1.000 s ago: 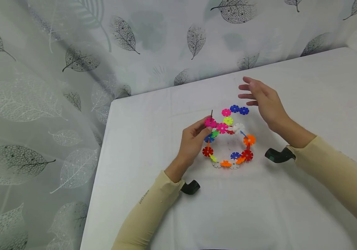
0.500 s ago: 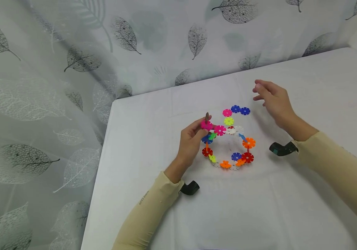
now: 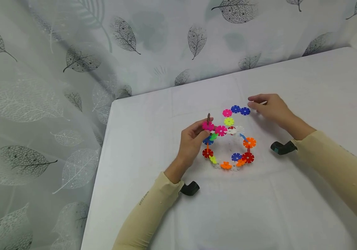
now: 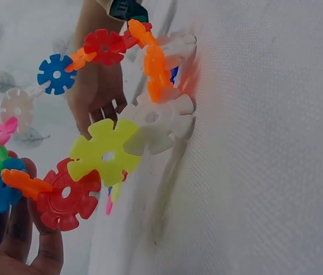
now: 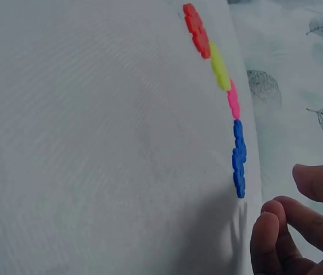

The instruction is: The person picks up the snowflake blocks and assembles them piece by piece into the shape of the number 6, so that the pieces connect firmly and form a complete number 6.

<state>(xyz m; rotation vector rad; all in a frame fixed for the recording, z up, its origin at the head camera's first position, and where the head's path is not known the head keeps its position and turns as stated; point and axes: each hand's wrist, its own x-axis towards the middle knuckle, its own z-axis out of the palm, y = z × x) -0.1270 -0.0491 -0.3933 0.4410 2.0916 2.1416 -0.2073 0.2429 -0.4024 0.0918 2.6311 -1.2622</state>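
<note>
My left hand (image 3: 190,145) pinches a ring of interlocking flower-shaped plastic discs by a pink disc (image 3: 207,126) at its far left, thumb in front. In the left wrist view, the ring's red disc (image 4: 68,193), yellow disc (image 4: 105,153) and white disc (image 4: 158,117) stand tilted above the cloth, while fingers (image 4: 19,232) show behind a blue disc. A short row of discs lies flat beyond the ring: a yellow disc (image 3: 229,121), a pink one and two blue ones. My right hand (image 3: 272,108) hovers beside the end blue disc (image 5: 239,179), thumb apart from its loosely bent fingers, holding nothing.
White cloth (image 3: 141,139) covers the table. A pale curtain with leaf prints (image 3: 166,45) hangs behind and to the left. Dark angled pieces, one at the left wrist (image 3: 190,188) and one at the right wrist (image 3: 282,148), stick out by the sleeves.
My right hand first drew away to the right, then came down nearer the end blue disc, its fingers more bent. My left hand shifted the ring's held edge slightly.
</note>
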